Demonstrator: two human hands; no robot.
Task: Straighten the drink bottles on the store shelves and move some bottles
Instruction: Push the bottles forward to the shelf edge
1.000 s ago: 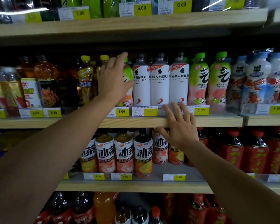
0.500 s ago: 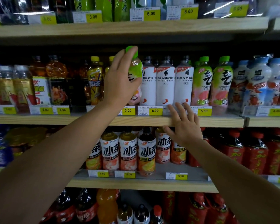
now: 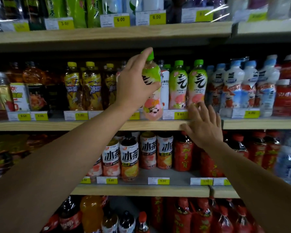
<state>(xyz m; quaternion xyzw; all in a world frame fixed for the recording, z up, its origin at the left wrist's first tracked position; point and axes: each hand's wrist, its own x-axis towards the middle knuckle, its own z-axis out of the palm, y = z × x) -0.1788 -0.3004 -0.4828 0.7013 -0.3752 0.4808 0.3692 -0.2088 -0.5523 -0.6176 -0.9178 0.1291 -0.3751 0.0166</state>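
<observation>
1. My left hand (image 3: 134, 86) grips a green-capped peach drink bottle (image 3: 152, 91) by its upper half, fingers curled around the green part of the label and my forefinger lying up along the neck to the cap.
2. That bottle is lifted, its base level with the front edge of the middle wooden shelf (image 3: 154, 125), and it tilts a little, cap leaning toward my wrist side.
3. Just beyond my left fingertips, on the far side of the held bottle, stand two matching peach bottles (image 3: 187, 84) upright on that shelf, side by side.
4. A white-labelled bottle (image 3: 165, 91) shows in a sliver between the held bottle and those two.
5. My right hand (image 3: 203, 126) is spread flat, fingers straight and apart, holding nothing; the palm lies against the shelf's front edge and the fingertips reach up beside the foot of the nearer-right peach bottle. Whether they touch it I cannot tell.
6. Behind my left wrist stand yellow-capped iced tea bottles (image 3: 82, 88).
7. Past my right fingertips are white and blue milk-drink bottles (image 3: 242, 88).
8. Under my right palm, on the shelf below, stand red herbal tea bottles (image 3: 183, 153); beneath my left forearm, white-labelled iced tea bottles (image 3: 129, 158).
</observation>
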